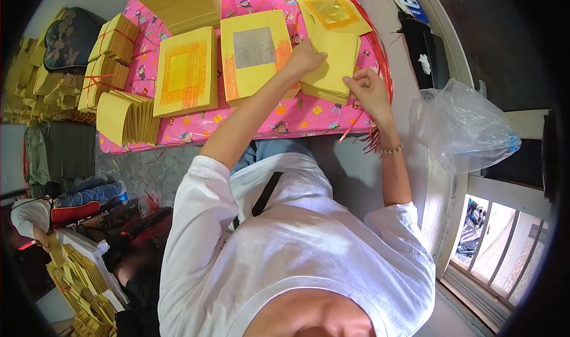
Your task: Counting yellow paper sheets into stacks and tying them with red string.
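A stack of yellow paper (333,55) lies near the right end of the pink table, in front of me. My left hand (304,59) rests at its upper left edge, fingers bent over the paper; whether they grip it I cannot tell. At the right edge of the stack, my right hand (369,91) has thumb and forefinger pinched on the paper. Just beyond lies yellow paper with a gold square and orange border (332,10). To the left stands a thick stack with a silver square (254,47), and beside it another with a yellow-orange square (185,70).
Red-tied yellow bundles (107,67) and a fanned pile (127,118) occupy the table's left end. Red strings (380,46) run along its right edge. A clear plastic bag (466,126) hangs at right. At lower left another person (35,218) handles yellow paper.
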Demonstrator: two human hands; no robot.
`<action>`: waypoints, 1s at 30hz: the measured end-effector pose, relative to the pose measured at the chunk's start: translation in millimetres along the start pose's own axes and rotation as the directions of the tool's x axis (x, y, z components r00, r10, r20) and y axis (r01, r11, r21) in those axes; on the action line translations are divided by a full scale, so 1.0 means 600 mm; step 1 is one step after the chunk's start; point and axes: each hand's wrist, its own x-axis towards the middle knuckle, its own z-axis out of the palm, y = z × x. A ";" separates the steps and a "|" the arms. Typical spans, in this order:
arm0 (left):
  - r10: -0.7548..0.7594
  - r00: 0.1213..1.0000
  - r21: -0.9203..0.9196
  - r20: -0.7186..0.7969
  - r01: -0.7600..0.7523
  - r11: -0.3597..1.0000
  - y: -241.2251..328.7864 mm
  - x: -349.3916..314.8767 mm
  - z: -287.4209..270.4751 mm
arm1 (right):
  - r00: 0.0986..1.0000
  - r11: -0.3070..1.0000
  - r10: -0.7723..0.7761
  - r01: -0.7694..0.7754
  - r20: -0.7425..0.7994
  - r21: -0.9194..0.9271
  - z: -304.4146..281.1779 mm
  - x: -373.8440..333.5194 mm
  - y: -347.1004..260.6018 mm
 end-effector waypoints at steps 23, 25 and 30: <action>0.012 0.995 0.229 -0.095 0.010 0.973 0.032 -0.022 0.016 | 0.943 0.909 0.287 -0.324 0.170 0.261 0.021 0.050 0.050; 0.020 0.993 0.223 -0.120 0.007 0.975 0.036 -0.025 0.019 | 0.949 0.887 0.263 -0.309 0.175 0.343 0.023 0.051 0.059; -0.038 0.994 0.195 -0.099 0.057 0.979 0.041 -0.028 0.012 | 0.969 0.888 0.194 -0.241 0.154 0.392 0.032 0.041 0.041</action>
